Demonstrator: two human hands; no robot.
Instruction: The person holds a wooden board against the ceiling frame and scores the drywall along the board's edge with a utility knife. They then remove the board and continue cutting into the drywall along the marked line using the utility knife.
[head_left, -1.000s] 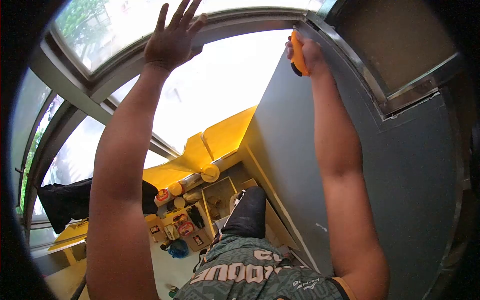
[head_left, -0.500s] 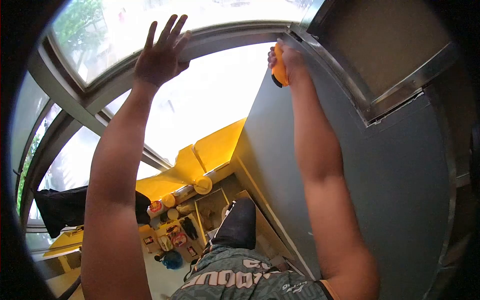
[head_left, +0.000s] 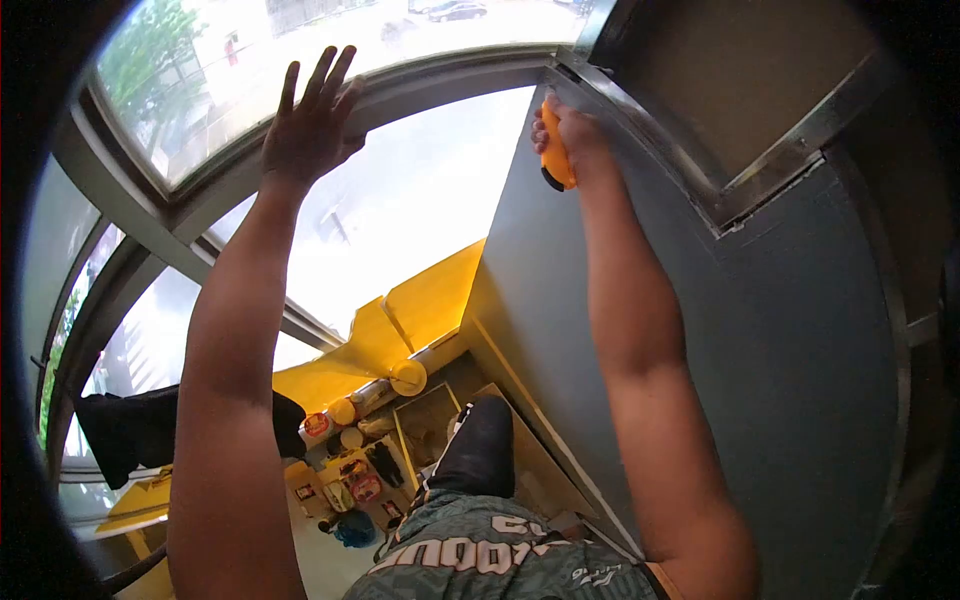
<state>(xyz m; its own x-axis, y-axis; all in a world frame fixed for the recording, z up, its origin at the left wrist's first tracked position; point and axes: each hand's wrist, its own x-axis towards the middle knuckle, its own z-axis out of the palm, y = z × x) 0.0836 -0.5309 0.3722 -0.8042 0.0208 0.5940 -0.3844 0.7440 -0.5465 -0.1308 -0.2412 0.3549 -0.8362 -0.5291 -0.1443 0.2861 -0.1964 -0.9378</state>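
My right hand point(head_left: 575, 135) is wrapped round the orange handle of what looks like a utility knife point(head_left: 556, 158), its black end downward. The tip points up toward the corner where the window frame point(head_left: 450, 75) meets the grey wall panel point(head_left: 700, 400); the blade is too small to make out. My left hand point(head_left: 305, 135) is raised with its fingers spread, flat on or just in front of the same frame bar. White light fills the large pane point(head_left: 420, 190) below that bar.
To the upper right is a metal-edged brown panel point(head_left: 740, 90). Below lie a yellow ledge point(head_left: 430, 290), jars point(head_left: 408, 377), boxes and a blue bag point(head_left: 353, 528). A black cloth point(head_left: 130, 425) hangs at the left. My dark-clad leg point(head_left: 480, 450) is beneath me.
The view has shifted slightly. My right hand, with the orange knife, sits a little lower and further left in view. My left hand stays spread at the frame bar.
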